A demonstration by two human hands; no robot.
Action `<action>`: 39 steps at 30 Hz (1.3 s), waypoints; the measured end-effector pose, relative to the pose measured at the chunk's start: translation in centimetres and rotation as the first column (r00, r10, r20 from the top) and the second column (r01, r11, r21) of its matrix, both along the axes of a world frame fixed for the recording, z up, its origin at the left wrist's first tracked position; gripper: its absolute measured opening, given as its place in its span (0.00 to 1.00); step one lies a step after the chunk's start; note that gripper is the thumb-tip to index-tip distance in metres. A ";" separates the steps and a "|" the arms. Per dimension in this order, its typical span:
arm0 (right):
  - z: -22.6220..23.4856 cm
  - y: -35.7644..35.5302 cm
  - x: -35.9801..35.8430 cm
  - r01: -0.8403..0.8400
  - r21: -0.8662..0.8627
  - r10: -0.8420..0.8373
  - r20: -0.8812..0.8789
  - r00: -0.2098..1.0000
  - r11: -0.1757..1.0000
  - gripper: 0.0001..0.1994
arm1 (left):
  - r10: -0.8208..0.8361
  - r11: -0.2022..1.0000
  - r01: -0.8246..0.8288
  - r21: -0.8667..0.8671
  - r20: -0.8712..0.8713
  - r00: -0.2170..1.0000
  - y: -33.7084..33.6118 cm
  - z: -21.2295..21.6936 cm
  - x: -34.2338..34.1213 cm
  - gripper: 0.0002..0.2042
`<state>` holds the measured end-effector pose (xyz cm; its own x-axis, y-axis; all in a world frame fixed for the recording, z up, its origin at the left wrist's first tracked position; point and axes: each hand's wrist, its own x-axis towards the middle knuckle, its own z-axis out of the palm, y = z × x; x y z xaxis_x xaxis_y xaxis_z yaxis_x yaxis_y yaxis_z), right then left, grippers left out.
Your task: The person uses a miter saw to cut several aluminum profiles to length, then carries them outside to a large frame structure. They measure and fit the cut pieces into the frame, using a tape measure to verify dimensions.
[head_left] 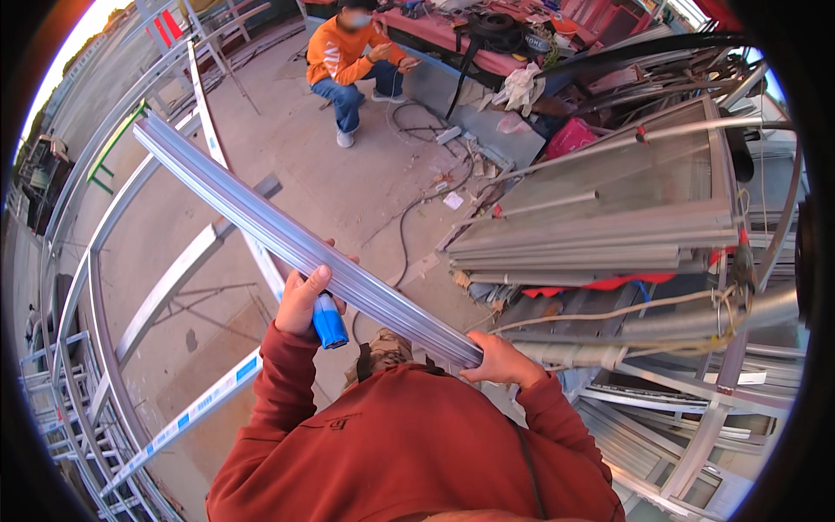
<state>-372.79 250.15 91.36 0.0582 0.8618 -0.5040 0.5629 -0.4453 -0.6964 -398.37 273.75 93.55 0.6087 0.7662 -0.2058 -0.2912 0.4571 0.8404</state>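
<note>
Clearly, a long aluminium profile [296, 244] is held up in front of the chest by both hands, well above the concrete floor [348, 183]. Its long axis runs on a diagonal, from the near end at the lower right up and away to the far end at the upper left. The near end is gripped by the right hand [502, 359], whose fingers are closed about the underside of the bar, right at its cut end. Further along, the left hand [302, 302] is wrapped round the bar from below, thumb upward, and a blue cylindrical object [330, 321] (a marker or small tube, it cannot be told which) is pinched in the same hand, hanging below the bar. So the bar's free length lies up and to the left of both sets of fingers, and the right hand is the nearer to the end.

A stack of metal profiles [600, 239] is seen to the right, well apart from the bar. At the top, a crouching person in an orange top [348, 52] is seen beside a cluttered table [452, 43].
</note>
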 end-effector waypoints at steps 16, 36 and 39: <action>-1.7 30.1 14.7 -0.170 -0.011 0.144 -0.476 0.867 0.985 0.24 | 0.153 0.985 -0.154 -0.084 -0.014 0.988 22.7 -2.9 13.6 0.22; -4.3 64.3 34.5 0.097 0.077 -0.052 -0.452 0.891 0.992 0.19 | 0.161 0.881 -0.319 -0.349 -0.413 0.896 48.6 -19.8 19.1 0.25; -4.8 68.4 37.3 0.265 0.148 -0.156 -0.511 0.846 0.953 0.17 | 0.032 0.834 -0.353 -0.423 -0.603 0.797 50.9 -29.5 17.5 0.23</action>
<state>-335.52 318.54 86.60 0.0435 0.9432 -0.3294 0.0353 -0.3309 -0.9430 -380.91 324.67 64.02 0.1141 0.5456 -0.8302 0.0175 0.8345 0.5508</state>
